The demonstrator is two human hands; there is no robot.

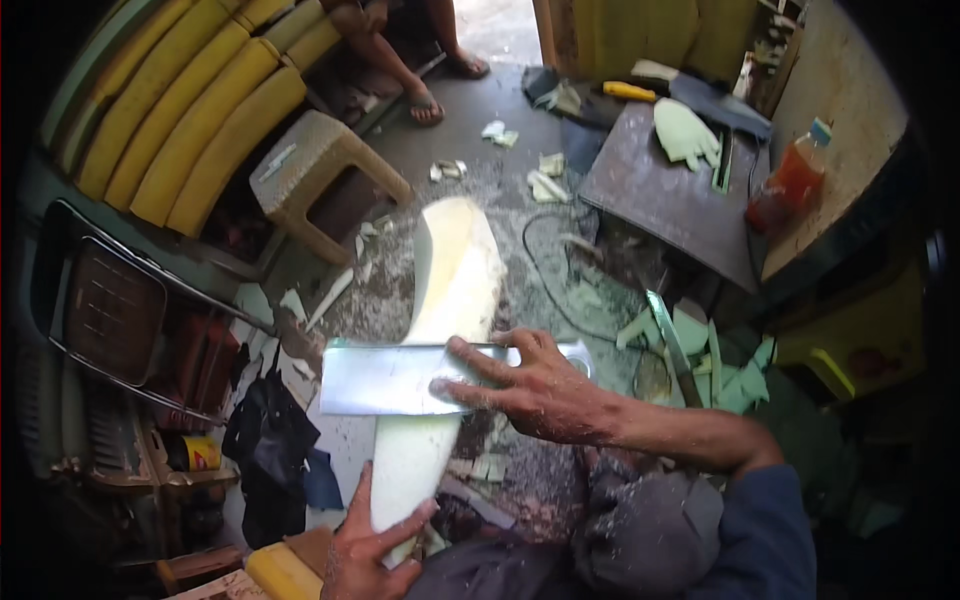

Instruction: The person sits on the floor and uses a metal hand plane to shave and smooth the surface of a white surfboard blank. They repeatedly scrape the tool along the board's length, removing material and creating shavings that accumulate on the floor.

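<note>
My left grip (pixel 375 553) is grasping the near end of the pale foam piece (pixel 457 262), which is lying well left of the low surface (pixel 635 180) and its left corner; my right grip (pixel 540 392) is grasping the metal plate (pixel 385 380) — laying it crosswise over the foam. I'm probably shaving it smooth, and the next move is calling for a steady near end and an even stroke. By the surface's right edge a bottle (pixel 797 178) is holding orange-red liquid (pixel 788 195) (its cap (pixel 820 130) is looking blue-green). A yellow-labelled container (pixel 202 453) is sitting far left — I'm not making out its contents.
</note>
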